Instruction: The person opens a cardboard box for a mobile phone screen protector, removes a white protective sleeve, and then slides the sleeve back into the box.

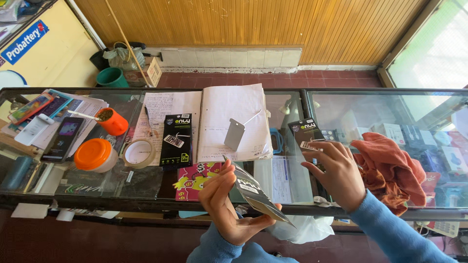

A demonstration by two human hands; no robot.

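My left hand (226,207) holds a black flat packet (253,194) with a white label, tilted on edge in front of the glass counter (146,182). My right hand (336,170) reaches over the counter, its fingertips pinching the lower edge of a second black packet (303,130) with a phone picture. An open notebook (234,114) lies in the middle of the counter with a grey rectangular sheet (234,134) on it. A third black packet (176,140) lies to the left of it.
A rust-orange cloth (392,170) is bunched to the right of my right hand. To the left are a tape roll (139,152), an orange-lidded tub (95,155), an orange cup (112,122) and phones (63,139). A white plastic bag (302,229) hangs below the counter edge.
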